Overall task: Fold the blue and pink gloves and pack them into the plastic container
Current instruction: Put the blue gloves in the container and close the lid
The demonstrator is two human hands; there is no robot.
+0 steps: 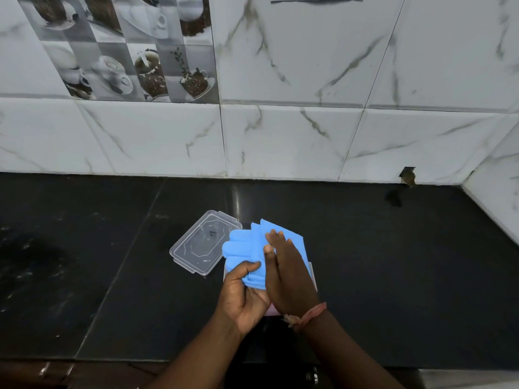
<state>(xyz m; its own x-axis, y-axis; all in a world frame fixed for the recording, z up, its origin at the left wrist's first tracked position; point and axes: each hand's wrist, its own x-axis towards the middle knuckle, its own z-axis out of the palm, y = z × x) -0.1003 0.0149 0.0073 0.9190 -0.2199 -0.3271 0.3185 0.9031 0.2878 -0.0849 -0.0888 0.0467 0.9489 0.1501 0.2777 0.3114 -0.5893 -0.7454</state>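
Just below the centre of the frame, the left hand (243,293) curls its thumb and fingers round the near edge of the soft blue rubber gloves (247,248), pinching the layers together. Beside it, touching, the right hand (286,273) lies flat with its fingers straight, pressing down on the top of the same blue bundle; a reddish thread bracelet (309,315) circles its wrist. The glove fingers fan out toward the left and the cuffs reach toward the upper right, so the bundle looks stacked and partly doubled over rather than neatly folded.

Under the hands, pale edges of the clear plastic container (312,272) show on either side of the gloves, and a sliver of pink (271,311) peeks out near the wrists; it may be the pink gloves already inside, though too little shows to be sure. The transparent rectangular lid (203,242) lies flat, just left of the gloves, on the dark stone countertop (393,262). White marble-look wall tiles (280,136) fill the upper frame.

The step in hand appears to be folding the blue gloves over the container. Next they probably need flattening tight enough to drop within the walls, with no fingers hanging over the rim.
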